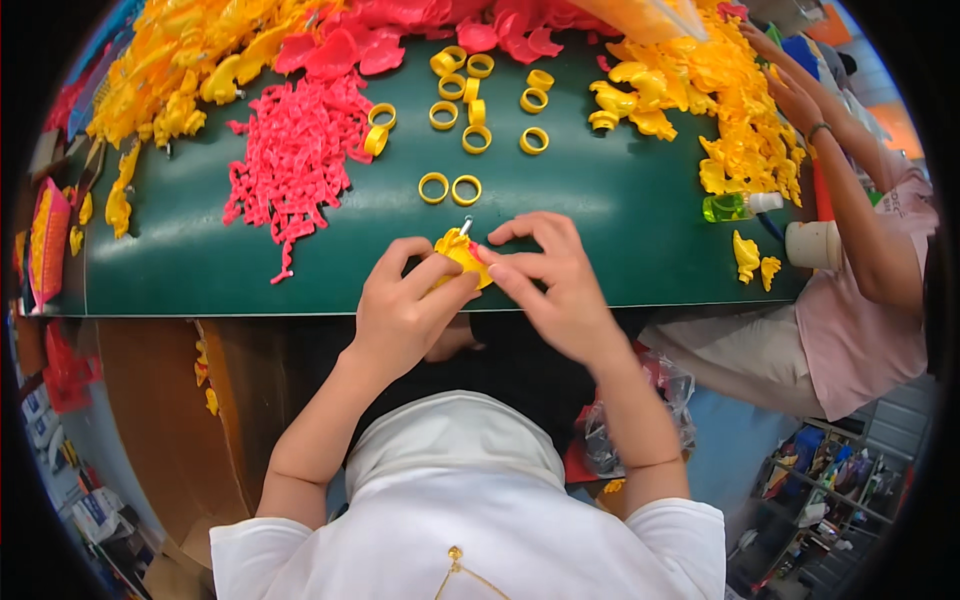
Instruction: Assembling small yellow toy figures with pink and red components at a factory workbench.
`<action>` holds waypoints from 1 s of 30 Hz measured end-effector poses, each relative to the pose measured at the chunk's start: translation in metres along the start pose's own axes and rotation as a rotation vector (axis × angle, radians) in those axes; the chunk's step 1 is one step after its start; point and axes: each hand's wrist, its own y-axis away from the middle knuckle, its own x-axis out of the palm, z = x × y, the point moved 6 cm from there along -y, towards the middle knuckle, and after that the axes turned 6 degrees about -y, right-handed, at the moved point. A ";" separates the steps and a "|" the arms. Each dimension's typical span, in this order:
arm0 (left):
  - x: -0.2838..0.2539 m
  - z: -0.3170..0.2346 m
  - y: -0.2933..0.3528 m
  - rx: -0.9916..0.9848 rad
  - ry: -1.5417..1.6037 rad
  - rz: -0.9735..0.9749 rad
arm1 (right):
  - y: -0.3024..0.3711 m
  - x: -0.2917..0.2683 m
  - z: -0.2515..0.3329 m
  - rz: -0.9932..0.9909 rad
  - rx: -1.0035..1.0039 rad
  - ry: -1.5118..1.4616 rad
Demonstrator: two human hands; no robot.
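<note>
At the near edge of the green table, my left hand [408, 303] is closed on a yellow plastic part [452, 245]. A short silver metal pin [466, 226] sticks up from the part's far side. My right hand [558, 288] pinches a small pink plastic piece [474, 251] against the part, its thumb and forefinger at the piece and its other fingers loosely curled. My fingers hide much of both pieces. Just beyond lie two yellow rings [433, 187], side by side.
Several more yellow rings [477, 139] lie farther back. A pile of small pink pieces [300, 145] spreads to the left. Yellow parts [740, 90] and pink shells [340, 50] heap up behind. At right are a green bottle [728, 207], a white cup [812, 246] and another person's arms [850, 170].
</note>
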 end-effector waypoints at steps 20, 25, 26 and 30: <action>-0.011 0.007 0.011 -0.122 -0.097 0.009 | -0.081 -0.074 -0.054 -0.264 -0.013 0.613; -0.022 0.004 0.019 -0.103 -0.241 -0.138 | -0.062 -0.070 -0.051 -0.184 -0.055 0.484; -0.022 0.005 0.020 -0.103 -0.220 -0.124 | -0.059 -0.070 -0.052 -0.175 -0.034 0.446; -0.017 0.007 0.019 -0.063 -0.193 -0.102 | -0.058 -0.074 -0.048 -0.274 -0.004 0.340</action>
